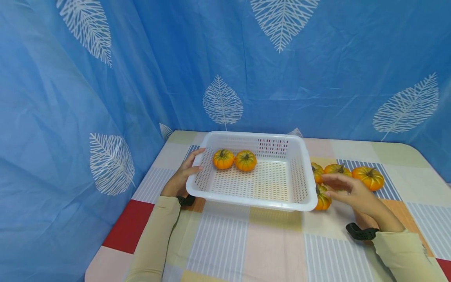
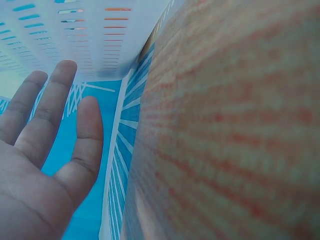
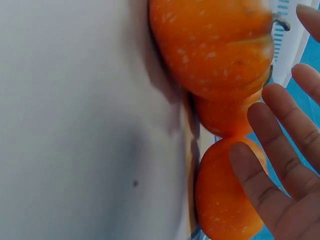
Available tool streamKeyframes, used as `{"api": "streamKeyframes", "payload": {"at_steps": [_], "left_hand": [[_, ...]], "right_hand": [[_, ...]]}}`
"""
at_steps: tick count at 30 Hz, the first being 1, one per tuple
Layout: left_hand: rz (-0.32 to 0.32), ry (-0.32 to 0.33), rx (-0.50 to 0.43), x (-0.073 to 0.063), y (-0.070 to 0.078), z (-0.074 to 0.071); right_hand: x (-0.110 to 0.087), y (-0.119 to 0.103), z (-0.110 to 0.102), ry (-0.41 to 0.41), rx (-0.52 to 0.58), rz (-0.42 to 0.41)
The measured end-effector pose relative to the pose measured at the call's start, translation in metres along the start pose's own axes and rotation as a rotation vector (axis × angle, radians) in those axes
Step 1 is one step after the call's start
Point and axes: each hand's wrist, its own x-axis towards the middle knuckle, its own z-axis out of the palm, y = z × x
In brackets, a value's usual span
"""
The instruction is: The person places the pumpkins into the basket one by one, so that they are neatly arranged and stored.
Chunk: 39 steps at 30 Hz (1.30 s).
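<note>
A white plastic basket (image 1: 246,201) with slotted walls stands on the table, with two small orange pumpkins, one (image 1: 223,159) beside the other (image 1: 245,161), at its left end. My left hand (image 1: 182,175) is at the basket's left wall, its fingers extended; in the left wrist view the fingertips (image 2: 64,72) overlap the slotted wall, and I cannot tell if they touch. To the right of the basket, my right hand (image 1: 359,196) hovers over several pumpkins, nearest the front one (image 1: 322,199). Its fingers are spread and hold nothing; in the right wrist view a large-looking pumpkin (image 3: 215,45) lies beyond them.
Other pumpkins lie right of the basket, one (image 1: 368,178) farthest right and one (image 1: 337,169) behind the hand. A checked tablecloth (image 1: 222,243) covers the table. Blue leaf-patterned curtains (image 1: 169,78) hang behind and at the left.
</note>
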Motion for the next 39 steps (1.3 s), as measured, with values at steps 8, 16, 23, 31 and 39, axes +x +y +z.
{"api": "streamKeyframes", "payload": {"at_steps": [8, 16, 23, 31, 39], "left_hand": [[0.002, 0.002, -0.002, 0.000, 0.000, 0.000], [-0.003, -0.005, -0.025, 0.000, 0.001, 0.000], [0.002, 0.001, -0.007, 0.000, 0.001, 0.000], [-0.004, -0.001, -0.010, -0.001, 0.002, 0.000], [-0.008, -0.003, -0.009, -0.001, 0.002, 0.000]], "right_hand": [[-0.001, 0.009, 0.003, -0.002, -0.056, -0.059], [-0.002, 0.013, 0.006, -0.030, -0.067, -0.091], [-0.003, 0.014, 0.006, -0.048, -0.149, -0.054], [-0.003, 0.013, 0.008, -0.089, -0.156, -0.045], [-0.003, 0.014, 0.008, -0.109, -0.159, -0.058]]}}
